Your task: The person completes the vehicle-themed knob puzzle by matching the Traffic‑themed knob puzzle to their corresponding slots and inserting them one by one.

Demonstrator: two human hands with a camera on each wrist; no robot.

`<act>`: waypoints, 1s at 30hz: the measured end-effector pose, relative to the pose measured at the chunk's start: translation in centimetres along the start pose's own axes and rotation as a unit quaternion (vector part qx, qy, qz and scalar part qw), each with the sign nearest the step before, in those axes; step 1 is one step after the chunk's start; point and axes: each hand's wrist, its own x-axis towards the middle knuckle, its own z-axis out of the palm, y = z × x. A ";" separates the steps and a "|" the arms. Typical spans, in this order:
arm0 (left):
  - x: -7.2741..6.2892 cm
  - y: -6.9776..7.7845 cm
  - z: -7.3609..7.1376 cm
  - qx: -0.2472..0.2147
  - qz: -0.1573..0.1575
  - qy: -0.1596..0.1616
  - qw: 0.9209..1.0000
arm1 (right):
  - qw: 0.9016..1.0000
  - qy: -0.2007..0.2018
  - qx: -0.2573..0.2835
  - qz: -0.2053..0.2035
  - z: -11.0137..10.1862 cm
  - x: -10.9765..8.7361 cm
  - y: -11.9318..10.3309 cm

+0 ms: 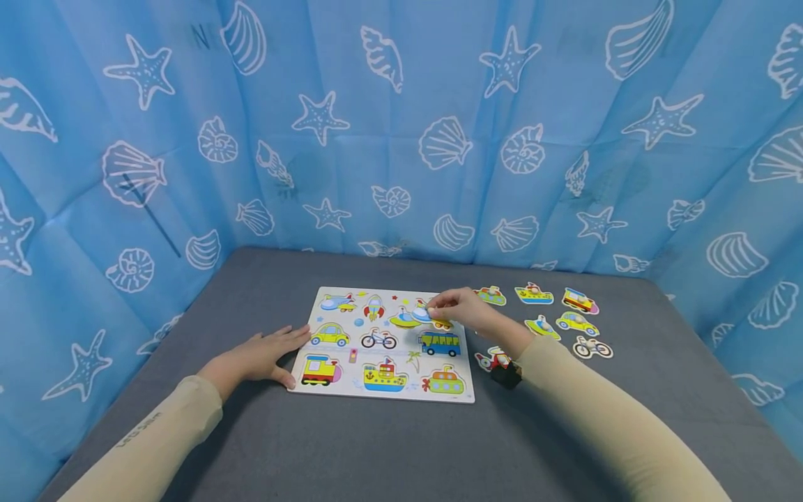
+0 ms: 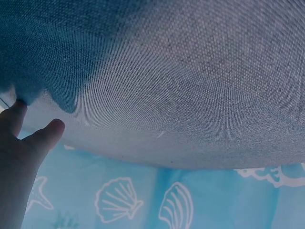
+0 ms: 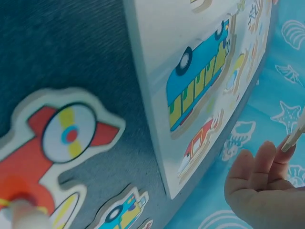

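Observation:
A white wooden puzzle board [image 1: 389, 352] with printed vehicles lies on the table. My left hand [image 1: 266, 357] rests along its left edge, fingers extended; in the left wrist view that hand [image 2: 21, 148] shows only partly. Above the board's upper right, my right hand [image 1: 461, 310] pinches a puzzle piece [image 1: 426, 315] with blue, yellow and red parts, apparently an airplane. The right wrist view has the same hand [image 3: 262, 176] at its right side, with the piece's pale edge [image 3: 296, 136] between the fingers. What the piece covers on the board is hidden.
Right of the board lie several loose pieces, among them a ship [image 1: 534, 293], a train [image 1: 580, 300], a car [image 1: 577, 323], a bicycle [image 1: 592, 347] and a red aircraft piece [image 3: 28, 167]. A bus piece [image 3: 121, 210] lies near the board. Behind the grey table [image 1: 376, 453] hangs a blue curtain [image 1: 401, 153].

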 end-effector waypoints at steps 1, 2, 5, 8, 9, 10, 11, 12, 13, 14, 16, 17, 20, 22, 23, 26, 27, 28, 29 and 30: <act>0.0 0.0 0.1 -0.002 -0.004 -0.001 1.000 | 1.000 -0.001 -0.002 0.001 0.1 0.1 -0.1; 0.0 0.1 0.1 -0.004 -0.008 -0.002 1.000 | 1.000 -0.001 -0.005 0.002 0.3 0.3 -0.1; 0.0 0.1 0.2 -0.007 -0.015 -0.004 1.000 | 1.000 0.002 -0.014 0.008 0.8 0.7 -0.3; -0.1 0.2 0.2 -0.009 -0.019 -0.004 1.000 | 1.000 0.007 -0.023 0.006 1.4 1.1 -0.6; -0.2 0.2 0.2 -0.010 -0.019 -0.003 1.000 | 1.000 0.010 -0.024 0.008 1.6 1.3 -0.7; -0.2 0.2 0.2 -0.010 -0.020 -0.003 1.000 | 1.000 0.013 -0.023 0.008 1.8 1.4 -0.9; -0.2 0.2 0.1 -0.009 -0.020 -0.003 1.000 | 1.000 0.015 -0.022 0.010 2.0 1.6 -1.0; -0.2 0.2 0.1 -0.009 -0.020 -0.003 1.000 | 1.000 0.017 -0.021 0.012 2.2 1.8 -1.1; -0.2 0.2 0.1 -0.008 -0.022 -0.004 1.000 | 0.999 0.019 -0.021 0.015 2.5 2.0 -1.2; -0.2 0.2 0.2 -0.007 -0.024 -0.004 1.000 | 0.999 0.020 -0.020 0.018 2.7 2.1 -1.4; -0.1 0.2 0.2 -0.005 -0.028 -0.006 1.000 | 0.999 0.021 -0.016 0.026 3.1 2.5 -1.6; -0.1 0.2 0.2 -0.005 -0.029 -0.006 1.000 | 0.999 0.021 -0.014 0.028 3.3 2.6 -1.7; -0.1 0.2 0.1 -0.005 -0.027 -0.005 1.000 | 0.999 0.021 -0.008 0.030 3.9 2.9 -2.1; -0.1 0.1 0.1 -0.006 -0.022 -0.005 1.000 | 0.999 0.023 -0.007 0.034 4.2 3.1 -2.3; -0.1 0.0 0.1 -0.007 -0.018 -0.006 1.000 | 0.999 0.023 -0.005 0.036 4.3 3.2 -2.4; 0.1 -0.2 0.2 -0.009 -0.015 -0.008 1.000 | 0.999 0.022 -0.007 0.043 4.7 3.4 -2.8; 0.1 -0.2 0.2 -0.009 -0.014 -0.008 1.000 | 0.999 0.021 -0.010 0.044 4.9 3.5 -2.8; 0.1 -0.2 0.2 -0.011 -0.014 -0.007 1.000 | 0.999 0.019 -0.009 0.044 5.0 3.6 -2.8; 0.1 -0.2 0.2 -0.012 -0.015 -0.007 1.000 | 0.999 0.017 -0.010 0.044 5.1 3.8 -2.8; 0.0 -0.1 0.2 -0.014 -0.016 -0.006 1.000 | 0.999 0.016 -0.011 0.044 5.2 3.9 -2.8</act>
